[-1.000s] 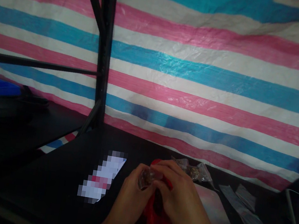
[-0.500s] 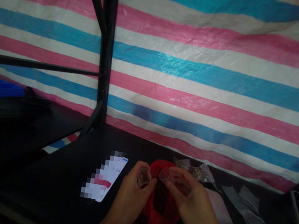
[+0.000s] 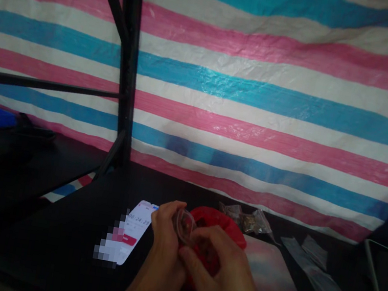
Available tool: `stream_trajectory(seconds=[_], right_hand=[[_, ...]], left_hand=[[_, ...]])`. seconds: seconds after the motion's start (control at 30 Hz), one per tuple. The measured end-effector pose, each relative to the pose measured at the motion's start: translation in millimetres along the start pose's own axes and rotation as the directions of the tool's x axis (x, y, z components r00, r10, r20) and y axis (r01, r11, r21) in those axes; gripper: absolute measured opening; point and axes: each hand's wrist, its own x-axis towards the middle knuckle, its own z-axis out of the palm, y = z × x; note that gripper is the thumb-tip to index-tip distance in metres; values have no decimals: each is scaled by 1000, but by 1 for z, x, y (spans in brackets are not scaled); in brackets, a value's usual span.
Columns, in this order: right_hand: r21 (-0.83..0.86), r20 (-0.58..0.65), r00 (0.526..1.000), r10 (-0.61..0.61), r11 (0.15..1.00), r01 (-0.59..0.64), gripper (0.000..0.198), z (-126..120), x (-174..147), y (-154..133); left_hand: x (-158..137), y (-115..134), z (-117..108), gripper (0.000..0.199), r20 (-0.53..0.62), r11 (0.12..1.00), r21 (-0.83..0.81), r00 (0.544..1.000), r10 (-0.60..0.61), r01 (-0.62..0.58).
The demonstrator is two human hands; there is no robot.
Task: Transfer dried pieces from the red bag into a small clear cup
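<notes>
left hand (image 3: 163, 254) pinches small clear cup (image 3: 183, 225) | right hand (image 3: 221, 279) fingertips curled beside it, grasp unclear | red bag (image 3: 230, 227) behind

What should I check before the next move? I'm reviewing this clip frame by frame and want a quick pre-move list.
1. Left hand grips the small clear capsule: ok, fingers are closed around it.
2. Right hand is in place: ok, it sits close beside the capsule, over the red bag.
3. Capsule contents: cannot tell, too dim and small.
4. Phone is readable: ok, its screen is lit, left of the hands.
5. Clear packets are out of the way: ok, they lie apart on the right of the black table.
</notes>
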Motion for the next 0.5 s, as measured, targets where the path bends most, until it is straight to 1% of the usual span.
stream_trajectory(seconds=[0.07, 0.13, 0.17, 0.2, 0.27, 0.33, 0.4, 0.47, 0.5], right_hand=[[37, -102, 995, -2, 999, 6, 12, -5, 0, -5], [97, -224, 974, 30, 995, -8, 22, -21, 0, -7], [126, -278, 959, 54, 992, -19, 29, -34, 0, -7], [145, -304, 949, 82, 989, -39, 36, -49, -2, -7], [148, -342, 931, 125, 986, -78, 41, -83, -5, -2], [110, -356, 909, 215, 976, -188, 43, -114, -9, 13], [44, -295, 914, 278, 960, -277, 46, -135, -13, 37], [-34, -230, 923, 307, 946, -324, 51, -145, -17, 66], [-53, -185, 925, 332, 937, -346, 52, -146, -18, 81]], left_hand=[[-1, 5, 4, 65, -14, 999, 10, 999, 49, -49], [-2, 13, 5, 75, -35, 993, 34, 993, 112, -111], [-2, 17, 5, 83, -36, 986, 55, 987, 156, -154], [-3, 22, 4, 89, -27, 978, 76, 980, 196, -194], [-7, 30, 1, 89, -8, 962, 103, 967, 254, -252], [-15, 36, 4, 82, -34, 950, 95, 953, 301, -296], [-29, 41, 16, 74, -113, 934, 66, 928, 356, -350], [-48, 46, 36, 63, -192, 912, 20, 894, 406, -410], [-60, 49, 47, 58, -190, 902, -19, 887, 420, -431]])
